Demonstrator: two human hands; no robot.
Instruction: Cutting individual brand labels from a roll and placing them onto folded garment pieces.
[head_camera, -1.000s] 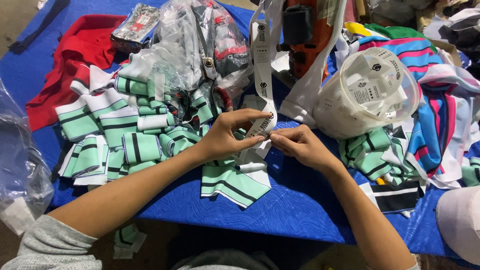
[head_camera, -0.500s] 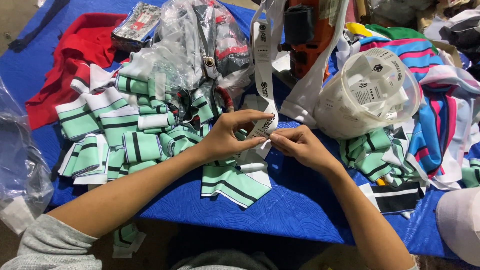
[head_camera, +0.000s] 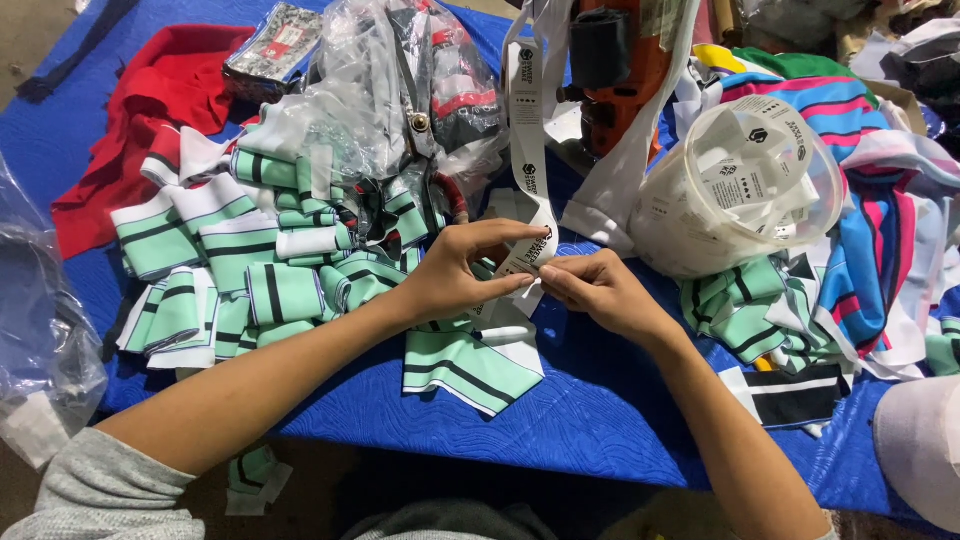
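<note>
White label tape (head_camera: 527, 150) hangs down over a blue quilted counter (head_camera: 590, 420) into both hands. Left hand (head_camera: 462, 275) pinches the tape's lower end in a closed grip, and right hand (head_camera: 600, 290) pinches it just beside — fingertips nearly touching. Mint-green striped fabric pieces (head_camera: 250, 270) are heaped to the left; one piece (head_camera: 470, 365) lies directly beneath the hands. A clear tub of labels (head_camera: 735, 190) stands to the right — separating a label appears under way, which calls for a steady pinch.
</note>
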